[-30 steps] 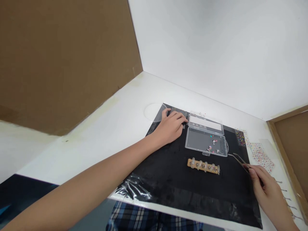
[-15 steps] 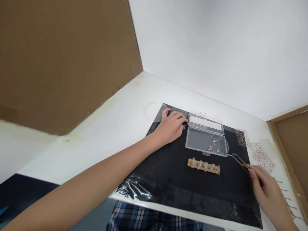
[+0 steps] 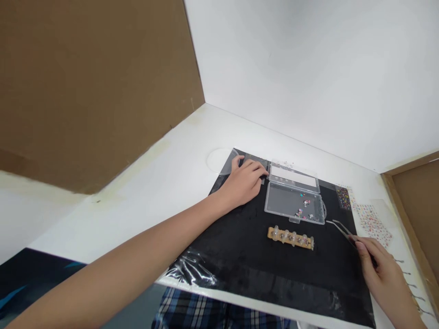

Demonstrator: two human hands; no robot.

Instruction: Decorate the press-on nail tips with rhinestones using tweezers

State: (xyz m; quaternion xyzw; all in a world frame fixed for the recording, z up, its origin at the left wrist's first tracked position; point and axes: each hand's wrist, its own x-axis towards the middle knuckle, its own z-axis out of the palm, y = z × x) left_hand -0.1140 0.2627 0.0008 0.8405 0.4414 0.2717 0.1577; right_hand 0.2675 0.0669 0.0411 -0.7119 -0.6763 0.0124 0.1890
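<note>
My left hand [image 3: 243, 181] rests on the black mat [image 3: 240, 246] with its fingers apart, beside an open clear plastic case [image 3: 274, 201]. Nothing shows in it, though its fingertips partly cover a dark sheet [image 3: 255, 160]. Small colourful charms [image 3: 303, 208] lie scattered in the case's near half, and a white strip sits in its lid. My right hand [image 3: 382, 269] is closed around metal tweezers [image 3: 345, 230]. Their tips are apart, just right of the case's near corner, with nothing visible between them. Nearer me lies a wooden stick [image 3: 298, 243] carrying several clear, nail-shaped pieces.
A clear round lid or dish [image 3: 216, 161] overlaps the mat's far left corner. Sticker sheets [image 3: 372, 224] with small coloured dots lie on the right, near several thin tools [image 3: 409, 285]. A white wall stands behind, with brown boards at both sides.
Almost nothing differs. The camera view has shifted very slightly; both hands and the tweezers keep nearly the same places.
</note>
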